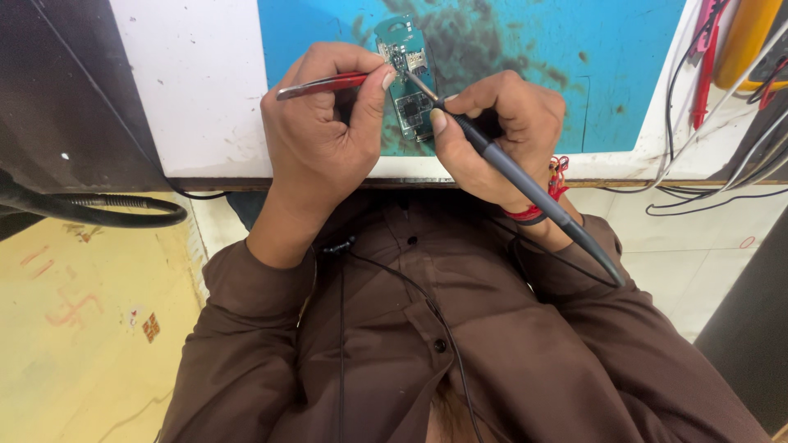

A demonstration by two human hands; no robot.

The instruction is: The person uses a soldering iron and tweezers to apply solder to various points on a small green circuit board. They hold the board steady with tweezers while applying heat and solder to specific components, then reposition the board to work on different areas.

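We've got a small green circuit board [408,78] lying flat on a blue work mat [525,49], right between our two hands at the near edge of the bench. Our left hand [324,131] is curled tight around a pair of red-handled tweezers [324,84], thumb and fingers pinching them shut-ish, with the tip end reaching over onto the upper part of the board. Our right hand [501,131] grips a grey soldering iron [525,184] like a pen, thumb pressed against the barrel, its thin metal tip slanting up to touch the board just beside the tweezer tip. The iron's handle trails back past a red thread wristband [552,184]. Further out from the right hand, a bunch of cables [706,164] drapes off the white bench [189,90].
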